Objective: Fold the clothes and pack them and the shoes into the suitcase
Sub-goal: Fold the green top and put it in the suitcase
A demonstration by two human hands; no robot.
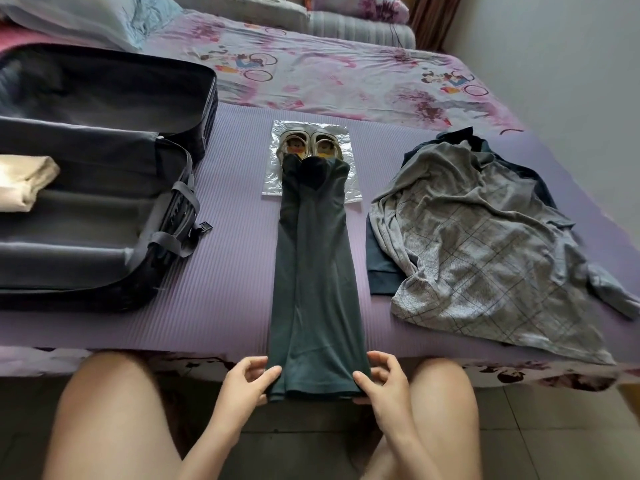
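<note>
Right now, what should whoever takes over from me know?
Left grip and right grip each pinch a near corner of the green garment, folded into a long strip; its far end overlaps the shoes.
Done: a cream garment lies in the open suitcase.
Left: finish the green one, fold the checked shirt and navy garment under it, pack everything.

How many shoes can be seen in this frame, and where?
2. Both lie side by side on the plastic bag: one shoe nearer the suitcase, the other shoe nearer the grey shirt. The green garment covers their near ends.
</note>
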